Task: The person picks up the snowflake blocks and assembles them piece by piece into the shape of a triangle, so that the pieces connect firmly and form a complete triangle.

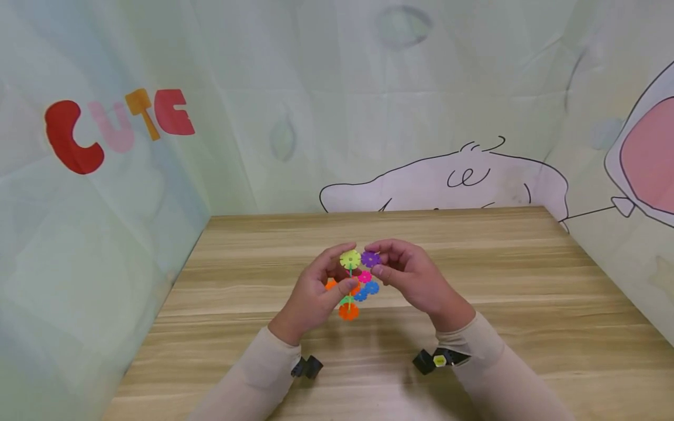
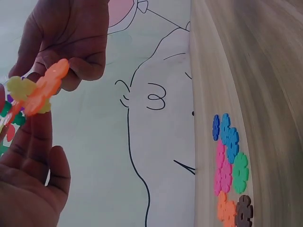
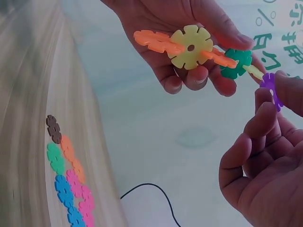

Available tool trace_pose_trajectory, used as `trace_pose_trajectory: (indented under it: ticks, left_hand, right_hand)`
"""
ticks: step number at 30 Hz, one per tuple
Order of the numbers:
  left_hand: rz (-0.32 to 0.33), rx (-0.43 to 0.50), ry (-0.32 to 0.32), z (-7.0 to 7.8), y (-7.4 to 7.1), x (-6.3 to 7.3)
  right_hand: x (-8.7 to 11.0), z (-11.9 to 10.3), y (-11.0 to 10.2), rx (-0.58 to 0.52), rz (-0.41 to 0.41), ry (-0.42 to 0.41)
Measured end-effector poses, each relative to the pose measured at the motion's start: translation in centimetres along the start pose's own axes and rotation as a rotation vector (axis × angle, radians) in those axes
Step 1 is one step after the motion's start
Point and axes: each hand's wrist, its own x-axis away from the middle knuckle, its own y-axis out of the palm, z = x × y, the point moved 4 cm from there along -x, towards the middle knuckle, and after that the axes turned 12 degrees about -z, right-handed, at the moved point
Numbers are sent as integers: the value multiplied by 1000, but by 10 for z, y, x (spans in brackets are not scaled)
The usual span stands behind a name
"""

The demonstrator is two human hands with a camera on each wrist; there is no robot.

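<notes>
My left hand (image 1: 313, 295) holds a chain of slotted plastic snowflake discs up over the table. In the right wrist view the chain runs from an orange disc (image 3: 158, 42) through a yellow disc (image 3: 198, 37), another orange disc (image 3: 219, 58) and a green disc (image 3: 238, 59) to a light yellow disc (image 3: 253, 72) seen edge-on. At that end sits a purple disc (image 3: 268, 84), pinched between thumb and fingers of my right hand (image 1: 416, 278). The purple disc's edge meets the yellow one there. Fingers partly cover the chain in the left wrist view.
Loose discs lie on the wooden table (image 1: 237, 362) beyond the hands: several blue (image 2: 232, 144) and pink (image 2: 227, 175), with a green one (image 2: 240, 172), orange ones (image 2: 229, 213) and a brown one (image 2: 245, 211). A printed curtain (image 1: 316, 105) stands behind the table.
</notes>
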Motion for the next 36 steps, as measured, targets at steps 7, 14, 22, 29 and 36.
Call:
trace_pose_trajectory:
  ticks: [7,14,22,29,36]
  left_hand:
    - [-6,-25,-13,1,0,0]
    - [-24,-45,-10,0,3,0]
    - [-17,-80,-36,-1,4,-1]
    - [58,-83,-31,-1,1,-1]
    - [83,-54,-34,-4,-2,-1]
  right_hand:
    - [1,0,1,-23,-4,6]
    - [2,0,4,-51,-27,12]
    - [1,3,3,-58,-31,20]
    - [-7,25,-14,48,21,98]
    - [-13,75,-25,308,64,442]
